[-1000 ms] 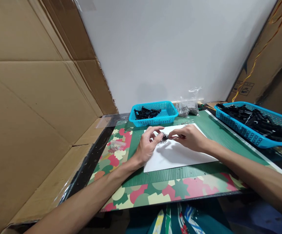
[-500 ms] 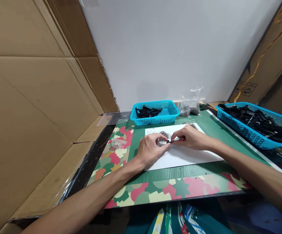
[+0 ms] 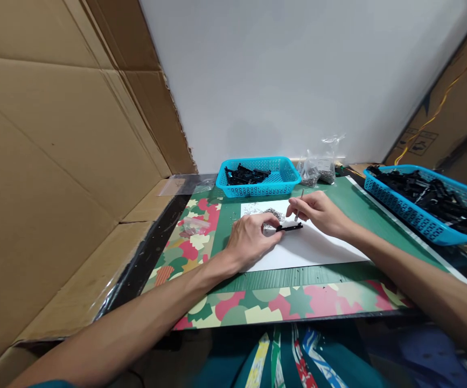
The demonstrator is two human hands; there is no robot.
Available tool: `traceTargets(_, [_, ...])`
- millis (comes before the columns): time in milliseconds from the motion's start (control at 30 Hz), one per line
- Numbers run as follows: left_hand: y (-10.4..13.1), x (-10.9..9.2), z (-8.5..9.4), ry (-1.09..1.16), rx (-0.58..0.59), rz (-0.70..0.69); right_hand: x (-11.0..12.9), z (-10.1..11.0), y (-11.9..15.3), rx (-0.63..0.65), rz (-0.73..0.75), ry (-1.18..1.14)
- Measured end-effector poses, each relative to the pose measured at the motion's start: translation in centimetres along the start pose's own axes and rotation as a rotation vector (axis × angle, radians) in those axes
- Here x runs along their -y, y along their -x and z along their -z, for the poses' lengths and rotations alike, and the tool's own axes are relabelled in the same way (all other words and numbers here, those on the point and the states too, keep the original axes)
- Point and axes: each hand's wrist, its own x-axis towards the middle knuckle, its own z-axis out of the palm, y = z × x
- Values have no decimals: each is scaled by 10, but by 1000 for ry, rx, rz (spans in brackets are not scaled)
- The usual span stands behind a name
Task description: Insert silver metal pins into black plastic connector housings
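Note:
My left hand (image 3: 253, 240) pinches one end of a narrow black plastic part (image 3: 292, 228), which points right above a white sheet (image 3: 318, 253). Between the fingers of my right hand (image 3: 318, 212) is a thin, silvery pen-like tool (image 3: 299, 205), held steeply, its lower end close to the black part. I cannot tell whether the two touch. Just beyond my left fingers lies a pile of tiny metal pieces (image 3: 272, 214), partly hidden by that hand. More small pieces are scattered over the sheet's far left corner.
A blue basket (image 3: 253, 191) with black parts stands at the back, beside clear bags (image 3: 324, 172) of small pieces. Another blue basket (image 3: 423, 226), heaped with black parts, is on the right. A small clear bag (image 3: 195, 226) lies at left on the patterned mat. Cardboard (image 3: 55, 161) walls the left side.
My right hand has drawn back slightly from my left, and the tool has swung from nearly flat to steep. The black part now shows along its length. The view has tilted slightly.

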Motion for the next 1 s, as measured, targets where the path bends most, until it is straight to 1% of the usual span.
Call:
traceTargets(67, [1,-2,0,-8,10,-6,-1,-6,-1,4,-47,-110])
traceTargets(133, [1,-3,0,-23,12,-23,0,-12,-3,-6,-51,-156])
traceTargets(233, [2,-3,0,-24,3,-51,3,-20,-3,-36,-44,-147])
traceTargets(300, [2,-1,-1,-8,2,-64,5,-22,-3,-32,-43,-124])
traceTargets(467, [2,2,-3,-20,-7,-60,6,-24,-2,-30,-10,-61])
traceTargets(633, [2,1,-4,-12,-11,-61,5,-23,-1,25,38,39])
traceTargets(800, [2,1,-3,-15,-2,-59,6,-22,-1,-43,7,40])
traceTargets(1000, [3,1,-5,-32,1,-56,3,-24,1,-80,12,-12])
